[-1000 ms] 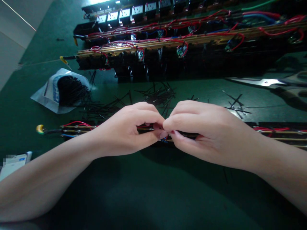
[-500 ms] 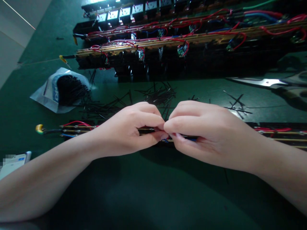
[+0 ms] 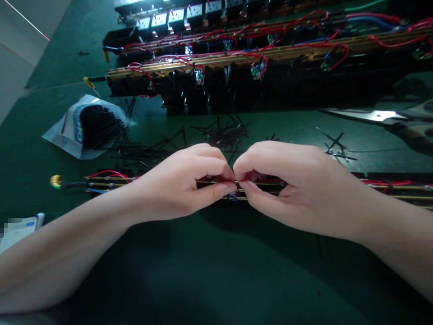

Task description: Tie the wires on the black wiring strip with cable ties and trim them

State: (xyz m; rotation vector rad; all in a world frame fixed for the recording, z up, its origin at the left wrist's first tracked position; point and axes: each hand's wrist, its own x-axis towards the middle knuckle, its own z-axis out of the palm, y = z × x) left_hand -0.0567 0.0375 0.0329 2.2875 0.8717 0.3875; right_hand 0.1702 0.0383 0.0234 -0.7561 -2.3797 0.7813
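A long black strip with brass rails and red and blue wires [image 3: 108, 182] lies across the green mat in front of me. My left hand [image 3: 182, 185] and my right hand [image 3: 291, 185] meet at its middle, fingertips almost touching. Both hands are pinched closed over the rails and wires there. What the fingertips grip is too small and dark to name. A yellow-tipped lead sticks out of the strip's left end.
Loose black cable ties [image 3: 223, 133] lie scattered behind my hands. A plastic bag of ties [image 3: 89, 126] sits at the left. Several more wired strips [image 3: 237, 58] are stacked at the back. Scissors [image 3: 379, 116] lie at the right, a phone [image 3: 20, 228] at the left edge.
My right hand has lifted slightly and its fingers have shifted on the strip. The left hand has barely moved.
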